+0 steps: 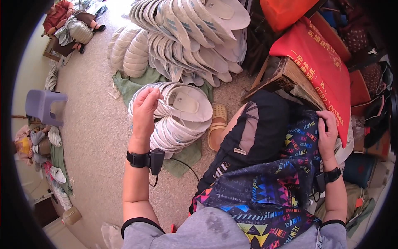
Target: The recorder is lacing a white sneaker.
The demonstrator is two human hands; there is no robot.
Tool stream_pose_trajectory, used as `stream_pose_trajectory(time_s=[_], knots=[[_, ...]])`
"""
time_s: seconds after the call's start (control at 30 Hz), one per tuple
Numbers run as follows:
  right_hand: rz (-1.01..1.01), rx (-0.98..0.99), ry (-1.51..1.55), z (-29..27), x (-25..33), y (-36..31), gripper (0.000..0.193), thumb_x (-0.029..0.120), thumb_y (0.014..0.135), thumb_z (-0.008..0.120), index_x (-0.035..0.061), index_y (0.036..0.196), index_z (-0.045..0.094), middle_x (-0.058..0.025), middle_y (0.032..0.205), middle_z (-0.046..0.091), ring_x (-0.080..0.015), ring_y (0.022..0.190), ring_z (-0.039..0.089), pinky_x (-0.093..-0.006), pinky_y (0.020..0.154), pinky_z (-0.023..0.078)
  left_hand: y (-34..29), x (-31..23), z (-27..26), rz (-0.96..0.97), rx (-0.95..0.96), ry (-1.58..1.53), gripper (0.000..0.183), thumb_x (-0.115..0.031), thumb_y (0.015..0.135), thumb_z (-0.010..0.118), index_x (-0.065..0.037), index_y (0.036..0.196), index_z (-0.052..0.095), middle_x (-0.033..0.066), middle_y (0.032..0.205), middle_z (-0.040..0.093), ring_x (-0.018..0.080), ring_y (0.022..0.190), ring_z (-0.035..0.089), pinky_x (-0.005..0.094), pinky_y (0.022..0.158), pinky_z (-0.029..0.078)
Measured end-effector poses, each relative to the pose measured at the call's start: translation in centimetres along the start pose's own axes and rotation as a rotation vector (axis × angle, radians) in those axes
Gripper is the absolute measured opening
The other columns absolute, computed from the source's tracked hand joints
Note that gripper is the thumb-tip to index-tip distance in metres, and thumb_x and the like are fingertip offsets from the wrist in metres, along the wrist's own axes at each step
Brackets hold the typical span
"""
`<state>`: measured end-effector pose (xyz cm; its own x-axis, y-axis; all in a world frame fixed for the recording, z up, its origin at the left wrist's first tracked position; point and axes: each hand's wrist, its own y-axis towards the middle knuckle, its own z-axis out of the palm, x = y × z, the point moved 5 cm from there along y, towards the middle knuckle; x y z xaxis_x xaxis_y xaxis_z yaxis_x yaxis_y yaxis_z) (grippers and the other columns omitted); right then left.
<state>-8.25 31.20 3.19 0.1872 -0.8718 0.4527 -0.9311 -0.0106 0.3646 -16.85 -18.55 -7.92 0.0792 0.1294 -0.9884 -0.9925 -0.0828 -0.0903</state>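
Note:
My left hand [146,103] is raised at the near left edge of a low stack of nested white shoe uppers [192,103]. Its thumb and fingertips are pinched together, and anything between them is too small to make out. Over on the right, my right hand [327,132] is beside my thigh, at the edge of the dark patterned apron [265,182] on my lap. Those fingers are curled inward, and what they hold, if anything, is hidden. Both wrists wear black straps with small boxes.
Taller piles of white shoe uppers [182,33] stand beyond, partly on green cloth [137,85]. A tan slipper [217,124] is by my leg. At right, a red bag [319,66] lies over a wooden box. A purple stool [43,106] and seated people are at left.

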Motion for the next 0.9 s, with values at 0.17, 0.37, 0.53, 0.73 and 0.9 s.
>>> stream_pose_trajectory(time_s=[0.17, 0.37, 0.53, 0.73, 0.9], knots=[[-0.006, 0.005, -0.006, 0.3, 0.4, 0.3, 0.017, -0.006, 0.089, 0.053, -0.0009, 0.102, 0.062, -0.0099, 0.1, 0.059, -0.0218, 0.098, 0.058, -0.0291, 0.091, 0.043, -1.8, 1.0, 1.9, -0.061, 0.125, 0.093, 0.017, -0.016, 0.094, 0.059, -0.007, 0.082, 0.064, -0.0079, 0.072, 0.053, 0.0008, 0.064, 0.038, 0.0182, 0.057, 0.03], [-0.018, 0.006, -0.032, 0.1, -0.1, 0.1, 0.017, -0.006, 0.089, 0.053, -0.0008, 0.102, 0.062, -0.0098, 0.1, 0.059, -0.0216, 0.098, 0.058, -0.0293, 0.091, 0.043, -2.0, 0.7, 2.6, -0.061, 0.135, -0.047, 0.018, -0.018, 0.095, 0.058, -0.006, 0.083, 0.064, -0.0074, 0.07, 0.052, 0.0017, 0.063, 0.04, 0.0186, 0.058, 0.032], [-0.014, 0.01, -0.004, 0.5, 0.0, 0.3, 0.016, -0.005, 0.089, 0.053, -0.0008, 0.101, 0.062, -0.0102, 0.1, 0.059, -0.0223, 0.098, 0.058, -0.0295, 0.091, 0.043, -3.8, 5.0, 2.4, -0.375, 0.098, -0.113, 0.02, -0.018, 0.095, 0.055, -0.008, 0.079, 0.058, -0.0056, 0.068, 0.05, 0.0044, 0.06, 0.037, 0.0212, 0.055, 0.03], [0.014, 0.013, 0.002, 0.2, -0.1, 0.2, 0.016, -0.006, 0.089, 0.052, -0.0016, 0.101, 0.061, -0.0107, 0.101, 0.059, -0.0228, 0.098, 0.058, -0.0294, 0.092, 0.043, -3.2, -4.9, 2.6, -0.038, 0.073, -0.149, 0.021, -0.018, 0.095, 0.052, -0.009, 0.076, 0.056, -0.0053, 0.066, 0.045, 0.0054, 0.06, 0.038, 0.0226, 0.057, 0.032], [-0.005, 0.02, 0.002, 0.8, -0.4, 0.3, 0.016, -0.005, 0.089, 0.053, -0.0016, 0.102, 0.061, -0.0106, 0.101, 0.059, -0.0224, 0.098, 0.058, -0.0298, 0.091, 0.043, -3.6, 0.2, 3.6, -0.254, 0.26, 0.17, 0.022, -0.026, 0.096, 0.059, -0.007, 0.092, 0.069, -0.0049, 0.078, 0.059, 0.0028, 0.068, 0.047, 0.0182, 0.063, 0.039]])
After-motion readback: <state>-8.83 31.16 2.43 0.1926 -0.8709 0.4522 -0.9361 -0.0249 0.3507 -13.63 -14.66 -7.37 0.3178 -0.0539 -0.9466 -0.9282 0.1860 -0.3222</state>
